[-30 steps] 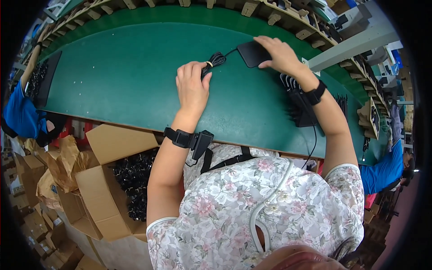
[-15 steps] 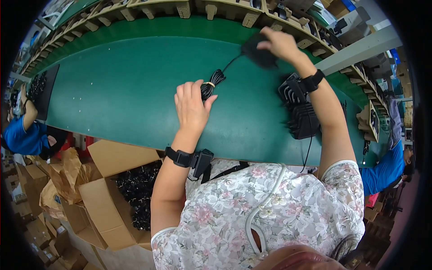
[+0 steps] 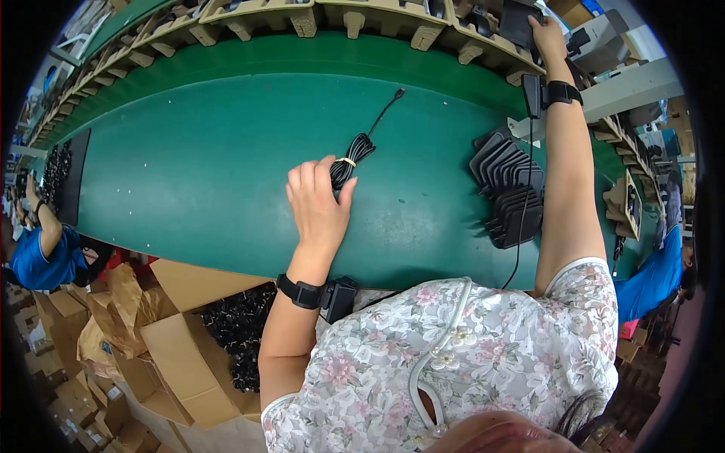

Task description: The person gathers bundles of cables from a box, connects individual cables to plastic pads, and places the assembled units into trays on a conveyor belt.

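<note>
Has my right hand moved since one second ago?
Yes. Your right hand has moved away from you and rightward, from over the green bench toward the tan trays along its far edge.

Black cable [image 3: 364, 145], coiled, banded, plug end [image 3: 399, 93] stretched out, flat black panel [image 3: 517, 29] well apart at upper right

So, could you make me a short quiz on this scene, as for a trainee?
1. Which of the person's hands touches the banded black cable?
2. True or false: the stack of flat dark pieces lies left of the cable.
3. The right hand holds: a) a paper bag, b) a flat black piece, c) a cup?

Key: 1. The left hand. 2. False; it lies to the right. 3. b.
</note>
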`<state>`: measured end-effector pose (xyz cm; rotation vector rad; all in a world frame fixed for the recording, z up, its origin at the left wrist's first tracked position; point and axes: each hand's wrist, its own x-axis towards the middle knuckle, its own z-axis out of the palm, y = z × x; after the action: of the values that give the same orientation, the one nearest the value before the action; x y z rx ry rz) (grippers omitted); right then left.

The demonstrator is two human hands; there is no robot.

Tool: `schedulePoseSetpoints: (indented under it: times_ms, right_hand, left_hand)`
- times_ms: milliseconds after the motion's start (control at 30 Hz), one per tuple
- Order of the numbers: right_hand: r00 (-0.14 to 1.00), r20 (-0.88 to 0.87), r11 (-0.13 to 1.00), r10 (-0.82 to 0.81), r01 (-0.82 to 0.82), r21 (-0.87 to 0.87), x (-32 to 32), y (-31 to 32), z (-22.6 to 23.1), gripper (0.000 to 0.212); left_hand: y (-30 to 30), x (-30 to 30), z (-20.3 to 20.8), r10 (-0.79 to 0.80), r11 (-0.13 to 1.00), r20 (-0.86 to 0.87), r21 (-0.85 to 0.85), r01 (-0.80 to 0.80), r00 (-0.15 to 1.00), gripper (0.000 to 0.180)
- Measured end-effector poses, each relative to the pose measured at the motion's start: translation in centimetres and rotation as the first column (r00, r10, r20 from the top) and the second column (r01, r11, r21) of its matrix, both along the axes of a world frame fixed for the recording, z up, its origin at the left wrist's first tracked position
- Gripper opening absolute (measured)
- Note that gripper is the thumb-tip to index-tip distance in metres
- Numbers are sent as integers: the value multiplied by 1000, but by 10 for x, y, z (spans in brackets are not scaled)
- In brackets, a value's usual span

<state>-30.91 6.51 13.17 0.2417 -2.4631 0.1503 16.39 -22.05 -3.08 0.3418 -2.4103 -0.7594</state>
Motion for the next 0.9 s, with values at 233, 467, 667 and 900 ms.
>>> schedulePoseSetpoints:
  times_ms: [233,467,667,900]
  right_hand:
    - [947,-272,967,172,-109,230,73,-52,-12,35]
    - [397,330,358,856,-917,175,253,-158,-66,37]
    - [232,583,371,779,-919,-130,261,-166,-104,29]
    - [-289,475,438,831,-187,-879,279,-178,-76,31]
  left_hand:
    - [1,-3,1,21,1000,15,-5,-21,1000,38]
    - [-6,-10,-1,14,1000,-40,5,-14,999,31]
    - [-5,-27,-11,-38,901,-241,412,137,970,25]
    - [2,-39,-8,-207,239,-521,794,559,828,28]
